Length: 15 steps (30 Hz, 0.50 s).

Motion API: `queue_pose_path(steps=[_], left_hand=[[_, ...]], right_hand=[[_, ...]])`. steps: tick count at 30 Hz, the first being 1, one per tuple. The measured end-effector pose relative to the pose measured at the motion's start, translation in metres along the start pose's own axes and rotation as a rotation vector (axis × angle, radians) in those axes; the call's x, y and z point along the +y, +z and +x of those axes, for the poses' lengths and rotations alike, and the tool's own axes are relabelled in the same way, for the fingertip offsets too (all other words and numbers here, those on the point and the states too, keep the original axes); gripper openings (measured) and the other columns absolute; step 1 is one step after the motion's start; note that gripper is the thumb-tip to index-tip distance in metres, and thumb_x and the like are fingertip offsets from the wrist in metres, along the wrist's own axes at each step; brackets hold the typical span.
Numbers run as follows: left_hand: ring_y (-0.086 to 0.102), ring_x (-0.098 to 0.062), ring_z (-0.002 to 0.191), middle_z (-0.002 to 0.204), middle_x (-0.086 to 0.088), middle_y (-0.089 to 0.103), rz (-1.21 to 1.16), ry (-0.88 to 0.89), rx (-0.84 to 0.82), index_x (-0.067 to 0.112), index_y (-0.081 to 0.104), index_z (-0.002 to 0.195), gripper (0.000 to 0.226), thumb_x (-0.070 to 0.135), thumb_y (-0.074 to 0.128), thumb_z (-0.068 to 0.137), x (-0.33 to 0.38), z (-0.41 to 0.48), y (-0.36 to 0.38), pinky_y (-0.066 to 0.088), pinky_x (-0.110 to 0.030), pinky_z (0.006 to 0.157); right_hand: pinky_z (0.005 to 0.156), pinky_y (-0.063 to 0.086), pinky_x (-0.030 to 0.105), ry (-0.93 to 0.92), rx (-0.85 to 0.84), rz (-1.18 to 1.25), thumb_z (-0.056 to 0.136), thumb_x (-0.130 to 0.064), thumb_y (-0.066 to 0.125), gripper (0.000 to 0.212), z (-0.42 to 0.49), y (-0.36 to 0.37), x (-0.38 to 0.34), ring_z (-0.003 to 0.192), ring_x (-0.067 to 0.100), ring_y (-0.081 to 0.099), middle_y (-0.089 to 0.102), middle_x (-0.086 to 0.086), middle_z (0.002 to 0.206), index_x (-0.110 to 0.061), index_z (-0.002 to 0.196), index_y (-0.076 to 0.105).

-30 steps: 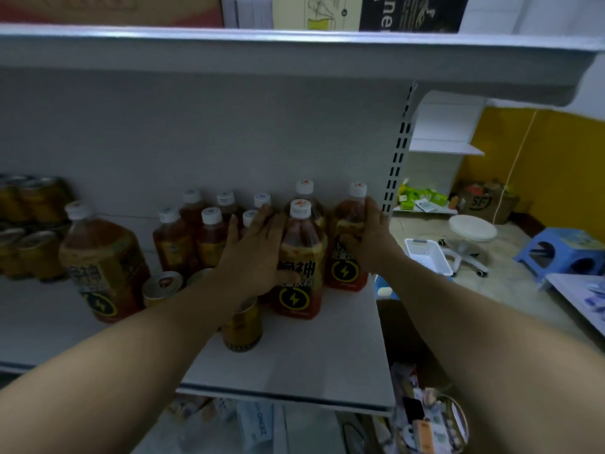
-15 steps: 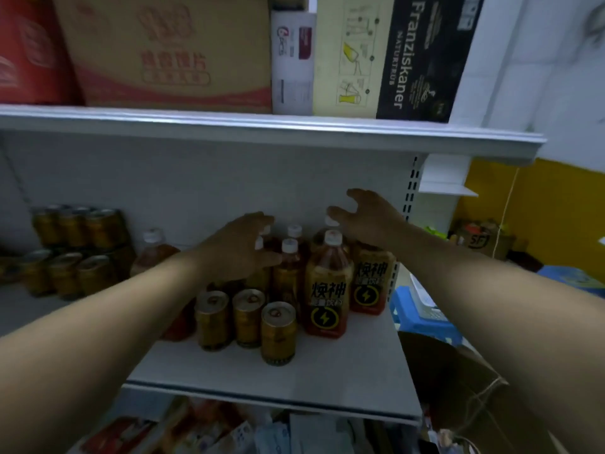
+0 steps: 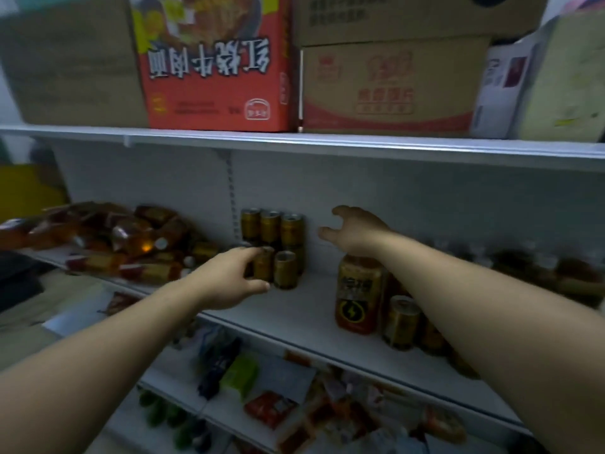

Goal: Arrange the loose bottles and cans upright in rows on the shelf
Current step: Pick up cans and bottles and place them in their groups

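On the shelf (image 3: 311, 299) five stacked cans (image 3: 270, 226) show against the back panel, three above and two below; one large bottle (image 3: 358, 296) stands upright to their right with two more cans (image 3: 401, 322) just beside it, and a blurred heap of lying bottles (image 3: 114, 240), too many to count, fills the left end. Four cartons (image 3: 216, 67) sit overhead. The left hand (image 3: 232, 280) curves narrowly about a lower can; whether it grips I cannot tell. The right hand (image 3: 353, 231) hangs spread and empty. Half a second ago both hands hovered together over the bottle cluster; the view has since swung left
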<state>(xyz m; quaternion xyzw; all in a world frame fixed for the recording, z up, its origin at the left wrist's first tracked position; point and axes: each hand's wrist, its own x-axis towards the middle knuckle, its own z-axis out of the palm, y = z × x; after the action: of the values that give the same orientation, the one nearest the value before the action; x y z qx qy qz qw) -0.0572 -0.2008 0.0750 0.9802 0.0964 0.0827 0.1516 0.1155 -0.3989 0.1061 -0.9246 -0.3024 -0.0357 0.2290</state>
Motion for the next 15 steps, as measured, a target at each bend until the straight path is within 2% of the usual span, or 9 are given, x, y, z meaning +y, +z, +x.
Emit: queue_pose_path(steps=[3, 4, 10, 12, 15], left_hand=[[0.033, -0.018, 0.135, 0.152, 0.002, 0.029, -0.027, -0.097, -0.028, 0.027, 0.025, 0.146, 0.079, 0.055, 0.061, 0.081, -0.057, -0.021, -0.01, 0.032, -0.033, 0.105], [0.033, -0.018, 0.135, 0.152, 0.002, 0.029, -0.044, -0.122, -0.026, 0.027, 0.026, 0.145, 0.078, 0.054, 0.061, 0.081, -0.073, -0.026, -0.013, 0.033, -0.033, 0.104], [0.044, -0.021, 0.127, 0.149, -0.002, 0.033, -0.16, -0.238, 0.003, 0.023, 0.026, 0.146, 0.077, 0.047, 0.064, 0.082, -0.142, -0.029, -0.017, 0.038, -0.034, 0.101], [0.044, -0.02, 0.126, 0.149, -0.001, 0.033, -0.191, -0.248, 0.009, 0.023, 0.025, 0.146, 0.078, 0.046, 0.064, 0.082, -0.157, -0.019, -0.012, 0.037, -0.033, 0.1], [0.037, -0.02, 0.132, 0.15, -0.003, 0.033, -0.167, -0.233, 0.008, 0.02, 0.025, 0.146, 0.079, 0.048, 0.063, 0.082, -0.175, 0.006, -0.003, 0.033, -0.029, 0.101]], right_hand=[[0.077, 0.041, 0.031, -0.068, -0.036, -0.016, 0.08, -0.068, 0.051, 0.07, 0.019, 0.031, -0.052, 0.104, 0.021, 0.053, 0.05, 0.003, 0.137, -0.025, 0.135, 0.043], [0.078, 0.043, 0.033, -0.092, -0.046, -0.014, 0.081, -0.067, 0.051, 0.067, 0.025, 0.04, -0.066, 0.103, 0.021, 0.053, 0.053, 0.002, 0.133, -0.025, 0.133, 0.047], [0.091, 0.043, 0.036, -0.205, -0.09, -0.008, 0.084, -0.059, 0.054, 0.061, 0.056, 0.093, -0.117, 0.109, 0.022, 0.053, 0.054, 0.001, 0.128, -0.026, 0.134, 0.046], [0.089, 0.043, 0.035, -0.215, -0.108, -0.021, 0.085, -0.06, 0.053, 0.056, 0.072, 0.111, -0.12, 0.107, 0.022, 0.055, 0.057, 0.001, 0.124, -0.026, 0.129, 0.049], [0.089, 0.043, 0.034, -0.141, -0.12, -0.022, 0.084, -0.065, 0.051, 0.069, 0.097, 0.137, -0.115, 0.112, 0.025, 0.054, 0.052, 0.005, 0.134, -0.02, 0.136, 0.044]])
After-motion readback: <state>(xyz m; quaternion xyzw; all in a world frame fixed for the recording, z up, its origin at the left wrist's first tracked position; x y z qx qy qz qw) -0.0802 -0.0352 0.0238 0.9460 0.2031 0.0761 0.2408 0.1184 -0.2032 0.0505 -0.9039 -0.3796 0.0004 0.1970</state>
